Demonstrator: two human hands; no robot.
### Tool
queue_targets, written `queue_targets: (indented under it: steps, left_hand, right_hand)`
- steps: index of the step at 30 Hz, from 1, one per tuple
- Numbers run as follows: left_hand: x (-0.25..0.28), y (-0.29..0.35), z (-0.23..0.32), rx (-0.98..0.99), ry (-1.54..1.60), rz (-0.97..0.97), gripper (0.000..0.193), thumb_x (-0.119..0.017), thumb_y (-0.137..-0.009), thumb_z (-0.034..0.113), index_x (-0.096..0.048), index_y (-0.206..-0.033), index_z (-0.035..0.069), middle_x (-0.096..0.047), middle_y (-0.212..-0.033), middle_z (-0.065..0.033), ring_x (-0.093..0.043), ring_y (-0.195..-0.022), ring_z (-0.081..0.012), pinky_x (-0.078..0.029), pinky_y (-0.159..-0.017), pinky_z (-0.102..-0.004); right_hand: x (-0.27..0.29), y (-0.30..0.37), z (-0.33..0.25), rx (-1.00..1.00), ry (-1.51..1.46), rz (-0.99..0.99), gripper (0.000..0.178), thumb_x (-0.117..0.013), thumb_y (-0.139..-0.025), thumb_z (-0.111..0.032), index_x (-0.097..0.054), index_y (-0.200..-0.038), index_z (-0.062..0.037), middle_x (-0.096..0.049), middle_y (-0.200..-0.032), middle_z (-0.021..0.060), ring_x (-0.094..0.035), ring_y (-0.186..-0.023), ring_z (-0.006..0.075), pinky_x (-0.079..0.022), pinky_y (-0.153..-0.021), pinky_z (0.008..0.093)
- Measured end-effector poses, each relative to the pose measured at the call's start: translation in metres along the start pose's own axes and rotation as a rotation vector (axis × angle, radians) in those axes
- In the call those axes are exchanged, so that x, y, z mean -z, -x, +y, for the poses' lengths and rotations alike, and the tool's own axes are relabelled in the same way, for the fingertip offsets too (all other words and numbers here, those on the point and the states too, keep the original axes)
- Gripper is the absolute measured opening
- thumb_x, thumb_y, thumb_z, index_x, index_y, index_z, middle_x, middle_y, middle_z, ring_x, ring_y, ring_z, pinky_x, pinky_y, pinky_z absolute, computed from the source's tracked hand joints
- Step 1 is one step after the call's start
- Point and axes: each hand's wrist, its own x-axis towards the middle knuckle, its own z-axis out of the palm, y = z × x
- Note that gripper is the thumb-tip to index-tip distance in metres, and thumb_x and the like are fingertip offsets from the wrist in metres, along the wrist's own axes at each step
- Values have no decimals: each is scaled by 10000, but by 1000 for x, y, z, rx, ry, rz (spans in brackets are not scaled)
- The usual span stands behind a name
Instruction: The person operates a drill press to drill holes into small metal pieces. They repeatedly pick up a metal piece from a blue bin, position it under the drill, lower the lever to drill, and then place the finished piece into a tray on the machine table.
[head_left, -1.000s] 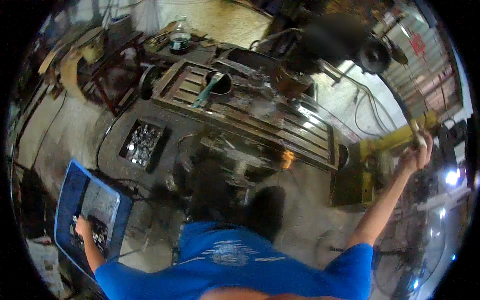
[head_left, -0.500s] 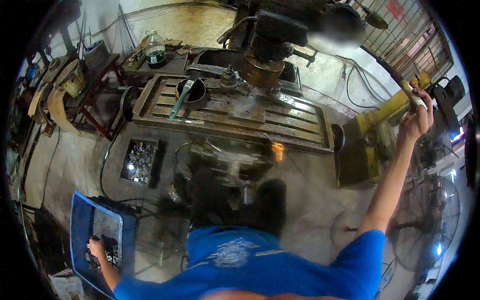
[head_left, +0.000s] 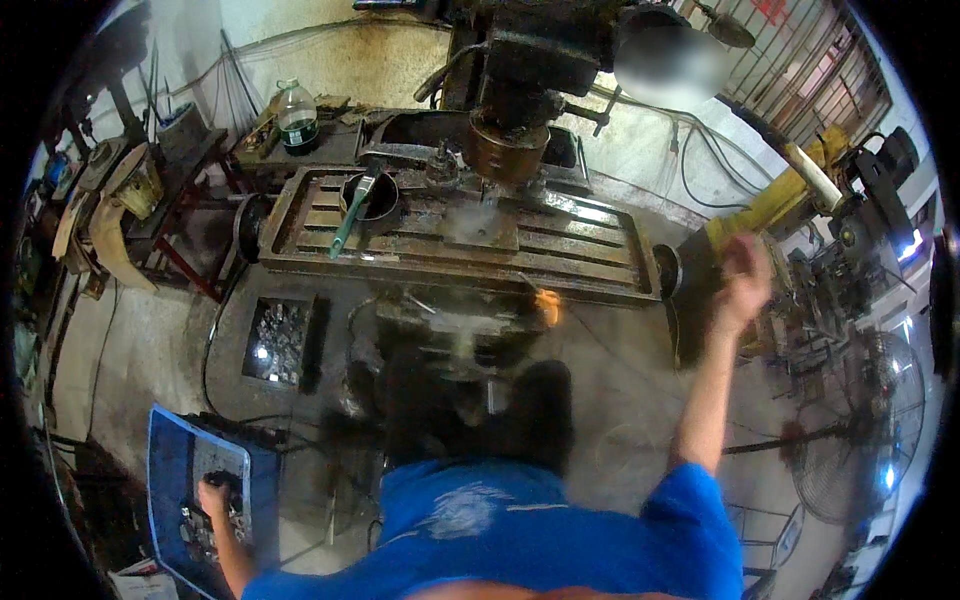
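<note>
My left hand is down inside a blue plastic crate at the lower left, over a heap of small metal parts. Its fingers are closed around something dark that is too small to make out. My right hand is in the air at the right, blurred by motion, so its fingers cannot be read. It is apart from the pale handle grip of a yellow lever arm above it. Ahead of me stands a milling machine with a slotted table under its spindle head.
A dark pot with a green-handled brush lying across it stands on the machine table. Below is a tray of small metal parts. A plastic bottle stands behind at left, a fan at right.
My right hand has come off the pale handle grip and moved down and left. My left hand has shifted slightly right within the crate, and the view has moved a little.
</note>
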Motion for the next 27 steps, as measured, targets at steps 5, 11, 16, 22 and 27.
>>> queue_targets:
  steps: [5, 11, 16, 22, 27]
  left_hand:
    - [1, -2, 20, 31, -154, 5, 512, -662, -645, 410, -545, -1023, 85, -589, -1037, -158, -560, -944, -353, -457, -779, -441]
    - [-1, -17, 29, 103, -109, -14, 448, -647, -641, 362, -570, -979, 78, -601, -994, -162, -570, -920, -345, -457, -775, -445]
    - [8, -18, 9, 134, 479, 171, 410, -580, -667, 199, -547, -976, -70, -594, -935, -195, -582, -829, -301, -453, -725, -401]
    - [45, -62, -24, -1, 1749, -178, 315, -597, -776, 204, -562, -1035, 28, -567, -932, -82, -521, -774, -192, -451, -698, -318]
    - [141, -23, 134, -13, 1830, -80, 362, -567, -816, 227, -528, -1093, -3, -559, -1081, -93, -545, -971, -268, -446, -840, -364]
  right_hand:
    - [-19, 157, 110, -906, -31, -682, 296, -565, -664, -63, -620, -931, 50, -630, -808, 73, -577, -769, 139, -458, -694, 262]
    - [-72, 243, 190, -1084, -43, -765, 297, -588, -698, -163, -584, -916, 39, -592, -815, 70, -523, -774, 138, -399, -692, 281]
    - [-81, 238, 182, -795, 193, -829, 255, -606, -715, -150, -596, -931, -15, -590, -691, 38, -540, -635, 116, -427, -570, 271]
    - [-41, 129, 101, -1207, -852, -438, 443, -601, -675, -151, -472, -1082, -36, -579, -922, 117, -506, -473, 167, -424, -413, 291]
    - [-61, 113, -14, -1197, -842, -1428, 573, -591, -617, -158, -470, -1173, -88, -552, -971, 107, -420, -493, 84, -341, -425, 203]
